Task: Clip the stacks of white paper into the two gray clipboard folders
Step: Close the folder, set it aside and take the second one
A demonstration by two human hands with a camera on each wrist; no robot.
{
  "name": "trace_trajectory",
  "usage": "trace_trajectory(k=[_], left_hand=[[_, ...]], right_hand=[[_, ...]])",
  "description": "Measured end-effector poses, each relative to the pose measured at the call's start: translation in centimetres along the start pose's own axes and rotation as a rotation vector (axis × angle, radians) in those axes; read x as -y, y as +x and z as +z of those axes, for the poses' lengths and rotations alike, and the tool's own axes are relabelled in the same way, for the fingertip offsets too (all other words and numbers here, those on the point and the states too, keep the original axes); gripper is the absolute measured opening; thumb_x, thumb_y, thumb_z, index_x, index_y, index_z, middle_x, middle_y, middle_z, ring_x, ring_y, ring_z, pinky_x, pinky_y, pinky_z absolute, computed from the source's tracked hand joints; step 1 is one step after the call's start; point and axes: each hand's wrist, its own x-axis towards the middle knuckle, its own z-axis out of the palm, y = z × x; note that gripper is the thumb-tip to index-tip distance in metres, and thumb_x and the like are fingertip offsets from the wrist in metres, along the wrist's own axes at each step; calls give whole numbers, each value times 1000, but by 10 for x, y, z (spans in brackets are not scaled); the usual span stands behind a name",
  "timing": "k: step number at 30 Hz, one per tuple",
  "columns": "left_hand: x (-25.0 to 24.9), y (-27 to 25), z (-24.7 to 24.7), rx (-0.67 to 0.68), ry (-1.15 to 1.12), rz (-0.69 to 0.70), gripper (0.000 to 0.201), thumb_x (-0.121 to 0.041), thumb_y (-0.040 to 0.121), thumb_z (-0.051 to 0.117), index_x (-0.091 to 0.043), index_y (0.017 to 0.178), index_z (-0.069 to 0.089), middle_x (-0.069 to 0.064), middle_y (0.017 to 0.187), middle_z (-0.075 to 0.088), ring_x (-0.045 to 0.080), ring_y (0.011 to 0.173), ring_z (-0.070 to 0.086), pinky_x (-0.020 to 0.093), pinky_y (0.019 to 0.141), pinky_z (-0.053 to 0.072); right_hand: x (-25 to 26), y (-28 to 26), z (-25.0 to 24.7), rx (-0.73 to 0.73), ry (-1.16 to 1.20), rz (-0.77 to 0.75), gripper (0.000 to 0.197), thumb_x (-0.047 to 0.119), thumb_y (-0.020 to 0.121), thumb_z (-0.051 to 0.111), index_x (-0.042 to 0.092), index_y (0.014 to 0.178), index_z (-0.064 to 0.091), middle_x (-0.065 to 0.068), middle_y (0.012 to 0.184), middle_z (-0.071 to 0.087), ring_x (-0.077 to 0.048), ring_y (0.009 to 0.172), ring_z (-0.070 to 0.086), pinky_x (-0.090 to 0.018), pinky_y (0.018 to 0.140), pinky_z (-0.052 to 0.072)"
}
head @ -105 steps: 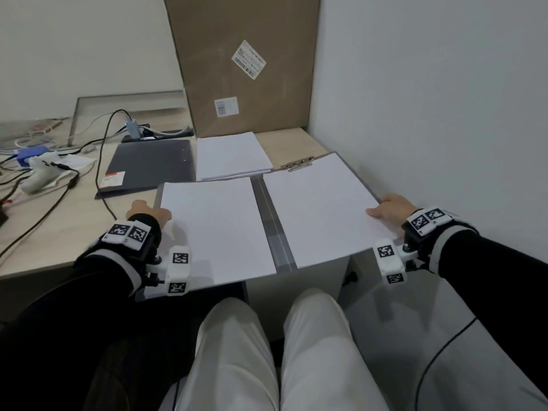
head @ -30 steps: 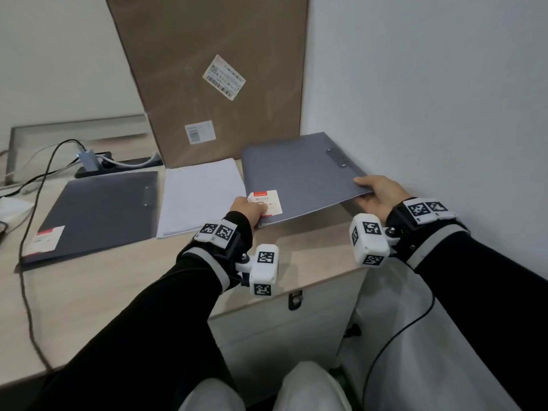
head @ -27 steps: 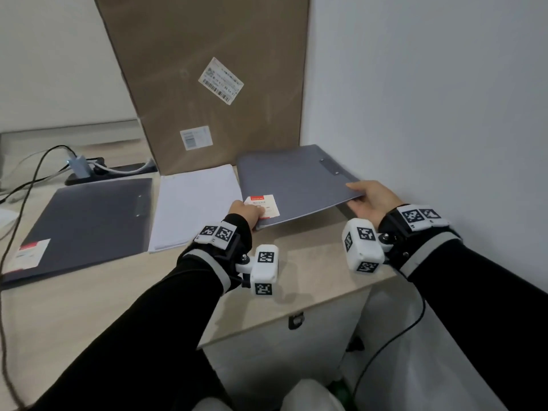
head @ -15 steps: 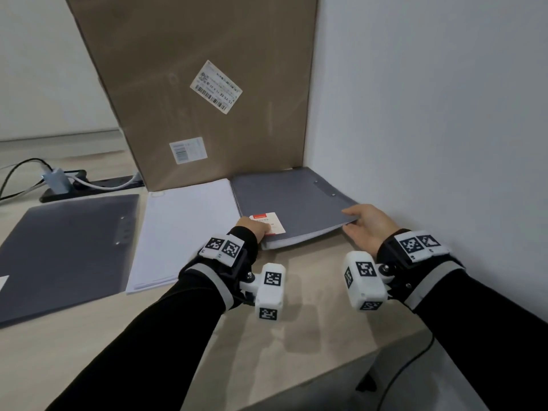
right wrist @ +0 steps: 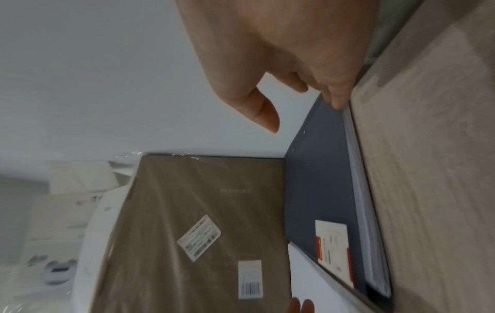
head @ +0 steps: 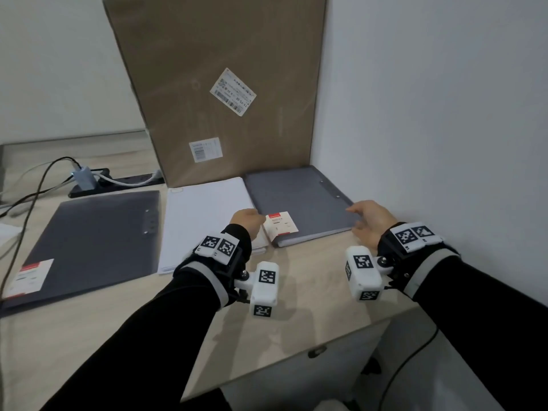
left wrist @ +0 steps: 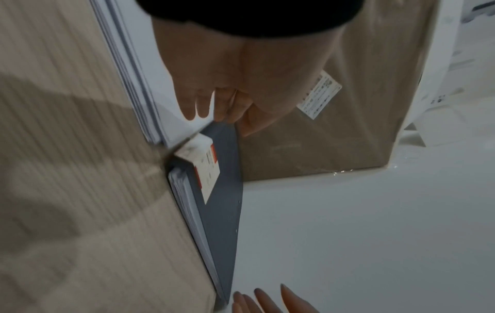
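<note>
A closed gray clipboard folder (head: pixel 302 197) with a red-and-white label (head: pixel 280 226) lies flat in the back right corner of the desk; white sheets show along its near edge (right wrist: pixel 360 203). My left hand (head: pixel 251 220) is at its front left corner, fingers straight, fingertips (left wrist: pixel 225 114) touching the cover's edge beside the loose white paper stack (head: pixel 204 218). At the folder's right edge my right hand (head: pixel 360 216) is spread, with one fingertip (right wrist: pixel 338 103) against the edge and the thumb apart. A second closed gray folder (head: pixel 92 238) lies at the left.
A tall brown cardboard panel (head: pixel 219 84) leans against the back wall behind the folder and paper. A white wall (head: pixel 430 114) stands close on the right. A power strip with cables (head: pixel 89 180) sits at the back left. The desk's front edge (head: pixel 296 354) runs diagonally below my wrists.
The folder, open with paper 3.5 s ago, was closed, carried to the back right corner and laid flat. Both hands held its edges half a second ago and have loosened their hold.
</note>
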Motion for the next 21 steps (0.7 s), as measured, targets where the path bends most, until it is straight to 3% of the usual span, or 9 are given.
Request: trace_trajectory(k=[2,4,6,8,10,12,14,18,21], left_hand=[[4,-7,-26,-31,-38,-3,36,-5,94,47,-2,129,53,18,121,54,25,104,49,36,100,43],[11,-13,-58,-78,-42,4,35,-4,94,46,-2,128,56,18,117,56,22,100,49,35,95,45],[22,-18,-93,-154,-36,10,34,-2,94,44,-1,125,58,13,102,56,22,92,52,32,83,47],[35,-22,-132,-240,-25,10,33,0,94,42,1,122,59,12,88,60,23,79,57,29,70,48],[50,-25,-170,-334,11,7,34,1,92,42,0,120,61,18,104,67,34,96,64,37,85,52],[64,-30,-207,-445,86,-12,34,-1,90,45,-3,118,64,20,124,63,37,117,58,39,102,44],[75,-36,-240,-529,138,-24,35,-2,90,46,-3,120,63,18,128,61,33,122,54,34,105,40],[92,-42,-292,-641,257,-84,39,-8,88,48,-5,126,59,18,134,56,33,126,50,33,108,36],[104,-37,-316,-668,335,-159,44,-20,87,53,-10,129,54,19,136,53,36,126,49,38,110,37]], right_hand=[[7,-13,12,33,-59,-58,51,8,79,57,7,129,47,-18,150,34,-31,137,37,-35,82,42],[8,-28,31,73,-117,-77,33,10,79,58,14,110,50,-16,146,38,-30,136,38,-34,86,40],[4,-41,59,119,-143,-49,11,10,83,58,15,93,56,-10,133,47,-25,130,42,-32,85,41],[-2,-56,95,210,-184,-55,7,10,88,55,15,86,59,-3,118,50,-20,119,44,-27,74,42],[-13,-70,131,291,-310,-80,9,10,90,52,13,90,61,-5,115,52,-21,122,44,-28,67,42],[-26,-84,166,366,-479,-121,26,10,90,53,7,115,59,-9,129,52,-24,130,42,-35,86,45],[-39,-98,199,424,-610,-144,40,11,90,55,2,129,52,-11,139,48,-27,131,43,-36,101,40],[-66,-117,257,533,-777,-153,43,13,90,55,4,132,50,-10,139,47,-31,128,45,-37,106,39],[-81,-125,292,603,-864,-156,20,15,90,55,9,109,58,-9,116,55,-26,110,49,-31,93,40]])
